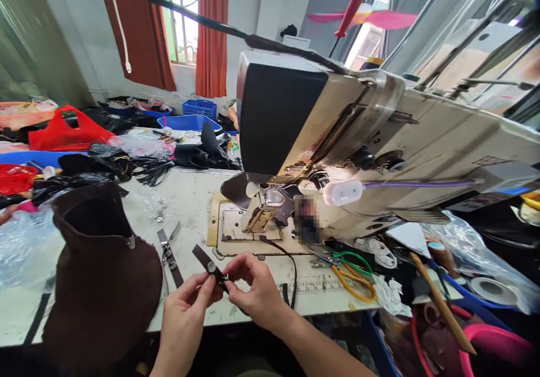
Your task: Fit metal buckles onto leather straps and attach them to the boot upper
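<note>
Between my two hands is a short dark strap [202, 255] with a round metal snap and a small metal fitting. My left hand [188, 308] pinches it beside the snap. The fingertips of my right hand [258, 290] close on its lower end, at the small fitting. Left of my hands, a similar dark strap [172, 263] with metal hardware lies on the table, a small pointed metal tool [174, 232] by it. A dark brown boot-shaped leather piece [105, 287] stands further left. The sewing machine [278, 118] rises just beyond my hands.
Scissors with green and orange handles [348, 270] lie right of the machine's bed. A ruler scale [324, 288] runs along the table's front edge. Black leather pieces [202, 152] and a red bag [70, 132] crowd the back left. A wooden-handled tool [442, 304] leans at the right.
</note>
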`<state>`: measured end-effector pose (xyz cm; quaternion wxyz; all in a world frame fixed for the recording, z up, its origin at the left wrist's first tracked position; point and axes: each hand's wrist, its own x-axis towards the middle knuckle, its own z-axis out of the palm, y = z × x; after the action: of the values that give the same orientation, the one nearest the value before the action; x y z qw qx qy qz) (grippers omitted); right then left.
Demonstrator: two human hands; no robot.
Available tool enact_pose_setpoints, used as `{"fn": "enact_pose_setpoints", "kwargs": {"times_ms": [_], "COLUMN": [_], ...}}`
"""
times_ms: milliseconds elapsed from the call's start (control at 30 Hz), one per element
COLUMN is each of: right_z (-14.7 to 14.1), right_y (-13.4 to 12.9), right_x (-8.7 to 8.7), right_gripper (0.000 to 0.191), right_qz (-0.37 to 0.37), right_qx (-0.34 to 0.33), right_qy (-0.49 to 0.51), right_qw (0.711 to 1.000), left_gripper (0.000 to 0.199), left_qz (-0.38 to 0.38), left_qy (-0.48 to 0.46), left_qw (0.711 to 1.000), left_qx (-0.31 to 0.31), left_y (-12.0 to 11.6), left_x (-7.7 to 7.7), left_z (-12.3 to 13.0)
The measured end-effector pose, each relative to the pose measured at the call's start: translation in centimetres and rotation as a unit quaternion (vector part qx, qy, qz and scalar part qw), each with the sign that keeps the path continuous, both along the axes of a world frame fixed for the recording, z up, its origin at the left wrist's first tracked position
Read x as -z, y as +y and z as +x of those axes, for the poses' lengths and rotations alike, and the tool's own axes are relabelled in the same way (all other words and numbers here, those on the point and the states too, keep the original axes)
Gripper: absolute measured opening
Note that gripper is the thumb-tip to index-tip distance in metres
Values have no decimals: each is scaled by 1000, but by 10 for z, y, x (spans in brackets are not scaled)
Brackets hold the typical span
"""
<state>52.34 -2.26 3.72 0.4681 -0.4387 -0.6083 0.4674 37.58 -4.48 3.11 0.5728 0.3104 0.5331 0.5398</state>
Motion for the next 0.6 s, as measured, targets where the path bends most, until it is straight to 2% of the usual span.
{"fn": "enact_pose_setpoints", "kwargs": {"times_ms": [167,400,533,600], "right_z": [-2,-8,-6,-3], "right_y": [-4,-8,-10,-10], "right_x": [-2,-1,0,-2], "right_gripper": [20,16,19,20], "right_qz": [16,105,102,110], "right_qx": [-10,38,28,8], "right_qy": [-10,-99,-115,-140], "right_qw": [1000,989,988,984], "left_gripper": [40,38,31,32], "left_qz": [23,67,101,92], "left_qy": [31,101,137,158], "left_qw": [999,993,985,983], "left_qx": [-8,-9,1,32], "left_y": [-4,-6,-9,-9], "left_x": [-1,-11,-7,-2], "left_z": [0,0,-4,-9]}}
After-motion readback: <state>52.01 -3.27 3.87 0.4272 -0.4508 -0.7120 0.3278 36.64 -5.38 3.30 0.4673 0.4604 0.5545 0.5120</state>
